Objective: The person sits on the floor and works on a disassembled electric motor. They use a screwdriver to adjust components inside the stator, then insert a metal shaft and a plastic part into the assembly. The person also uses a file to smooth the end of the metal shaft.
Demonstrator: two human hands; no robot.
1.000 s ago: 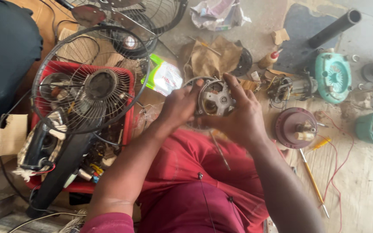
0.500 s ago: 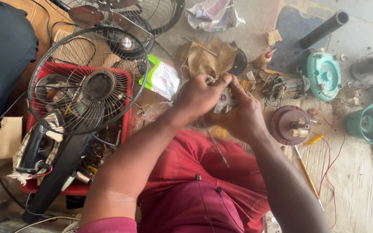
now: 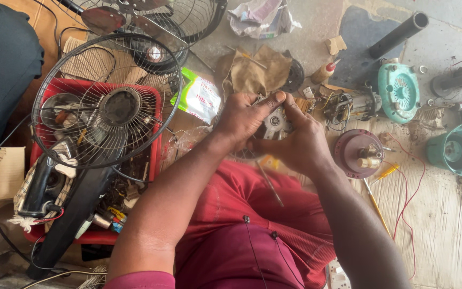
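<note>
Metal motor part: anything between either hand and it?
Nothing visible. Both the left hand and right hand already grip the metal motor part directly, fingers wrapped around its rim. The maroon motor housing lies apart, to the right.

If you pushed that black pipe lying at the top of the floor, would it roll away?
Probably yes. The black pipe is round and lies flat on smooth concrete, so a sideways push would likely roll it. It looks stiff and thick-walled, so probably heavy for its size. Pushed endways, it would more likely slide.

Both hands (image 3: 274, 128) grip a metal motor part (image 3: 275, 121).
</note>
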